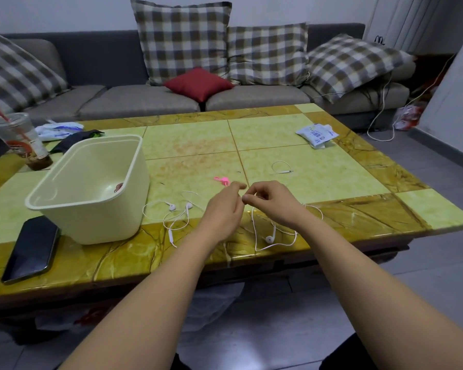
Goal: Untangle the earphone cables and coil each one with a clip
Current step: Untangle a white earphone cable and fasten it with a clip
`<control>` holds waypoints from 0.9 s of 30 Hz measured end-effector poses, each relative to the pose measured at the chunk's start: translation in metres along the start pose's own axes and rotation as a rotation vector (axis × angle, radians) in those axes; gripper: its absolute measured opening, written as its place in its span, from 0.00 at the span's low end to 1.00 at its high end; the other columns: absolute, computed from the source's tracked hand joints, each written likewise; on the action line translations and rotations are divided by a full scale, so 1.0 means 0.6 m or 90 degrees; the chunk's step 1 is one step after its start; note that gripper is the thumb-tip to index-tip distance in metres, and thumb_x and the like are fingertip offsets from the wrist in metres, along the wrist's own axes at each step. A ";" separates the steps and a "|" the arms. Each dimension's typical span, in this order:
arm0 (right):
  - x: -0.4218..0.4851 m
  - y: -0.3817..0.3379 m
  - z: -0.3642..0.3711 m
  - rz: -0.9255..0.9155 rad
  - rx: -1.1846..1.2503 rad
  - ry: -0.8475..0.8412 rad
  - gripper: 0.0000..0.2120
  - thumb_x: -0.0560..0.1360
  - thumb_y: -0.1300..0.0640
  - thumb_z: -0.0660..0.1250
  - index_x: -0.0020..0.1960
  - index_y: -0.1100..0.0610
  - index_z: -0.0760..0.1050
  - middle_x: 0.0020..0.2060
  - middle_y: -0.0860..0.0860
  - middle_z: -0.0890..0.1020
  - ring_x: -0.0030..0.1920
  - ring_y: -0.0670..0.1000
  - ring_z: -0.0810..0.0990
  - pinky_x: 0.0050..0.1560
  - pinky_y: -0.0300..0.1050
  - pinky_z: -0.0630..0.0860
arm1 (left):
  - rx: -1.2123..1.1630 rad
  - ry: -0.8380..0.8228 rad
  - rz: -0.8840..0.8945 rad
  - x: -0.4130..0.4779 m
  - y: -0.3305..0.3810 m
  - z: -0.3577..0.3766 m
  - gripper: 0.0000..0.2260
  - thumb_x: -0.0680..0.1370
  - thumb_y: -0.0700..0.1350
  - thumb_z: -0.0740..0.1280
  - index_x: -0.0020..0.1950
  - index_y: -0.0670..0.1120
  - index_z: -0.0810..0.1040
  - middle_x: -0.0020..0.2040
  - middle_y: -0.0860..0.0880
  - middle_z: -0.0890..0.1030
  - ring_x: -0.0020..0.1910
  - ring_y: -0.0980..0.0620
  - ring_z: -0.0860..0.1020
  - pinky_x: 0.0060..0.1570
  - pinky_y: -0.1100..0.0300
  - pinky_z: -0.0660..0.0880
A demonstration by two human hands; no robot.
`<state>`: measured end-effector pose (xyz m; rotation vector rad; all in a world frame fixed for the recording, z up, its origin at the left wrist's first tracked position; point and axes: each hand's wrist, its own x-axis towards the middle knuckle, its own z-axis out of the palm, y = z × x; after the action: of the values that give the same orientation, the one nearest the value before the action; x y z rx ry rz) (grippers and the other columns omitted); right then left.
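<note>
Hands meet just on the near side of the pink clip: the right hand pinches the white earphone cable; the left hand points in alongside, and I cannot tell whether it grips. From the pinch the cable hangs straight away from the clip onto the tabletop. I'd judge the clip is closer to the left hand.

Cannot trace the white cable between the left hand and the right hand, nor tell a pinch by the left fingertips from a mere touch. Cannot name the reddish thing low in the bin, half covered by its wall. Cannot read the small print on the packet.
</note>
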<state>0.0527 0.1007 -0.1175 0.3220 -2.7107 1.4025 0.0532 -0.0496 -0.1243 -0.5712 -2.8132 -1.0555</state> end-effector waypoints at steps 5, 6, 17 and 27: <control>0.000 0.019 -0.017 0.070 -0.059 0.026 0.08 0.76 0.53 0.69 0.45 0.57 0.81 0.28 0.45 0.71 0.29 0.44 0.68 0.32 0.38 0.63 | 0.043 0.114 -0.176 0.010 -0.022 -0.016 0.13 0.83 0.40 0.55 0.55 0.42 0.79 0.56 0.45 0.82 0.55 0.43 0.77 0.49 0.54 0.69; 0.001 0.026 -0.022 0.086 -0.075 0.057 0.08 0.76 0.53 0.68 0.46 0.58 0.81 0.28 0.45 0.72 0.30 0.44 0.69 0.32 0.39 0.63 | 0.070 0.133 -0.220 0.012 -0.030 -0.021 0.13 0.82 0.40 0.54 0.56 0.42 0.78 0.56 0.44 0.82 0.55 0.42 0.77 0.48 0.54 0.69; 0.001 0.015 -0.011 0.006 -0.067 0.073 0.07 0.77 0.53 0.69 0.45 0.54 0.83 0.24 0.46 0.68 0.28 0.45 0.65 0.31 0.40 0.61 | 0.104 0.118 -0.021 0.004 -0.026 -0.011 0.19 0.78 0.40 0.60 0.70 0.42 0.68 0.67 0.44 0.70 0.66 0.46 0.67 0.65 0.55 0.64; -0.003 0.019 -0.024 0.052 0.003 0.030 0.08 0.77 0.54 0.67 0.43 0.55 0.82 0.27 0.47 0.73 0.30 0.45 0.68 0.34 0.42 0.64 | -0.055 0.169 -0.181 0.012 -0.014 -0.009 0.15 0.83 0.41 0.53 0.54 0.43 0.79 0.57 0.44 0.80 0.57 0.43 0.76 0.47 0.57 0.66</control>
<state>0.0514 0.1190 -0.1185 0.1787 -2.7110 1.4176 0.0432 -0.0570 -0.1239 -0.0282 -2.6719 -1.2028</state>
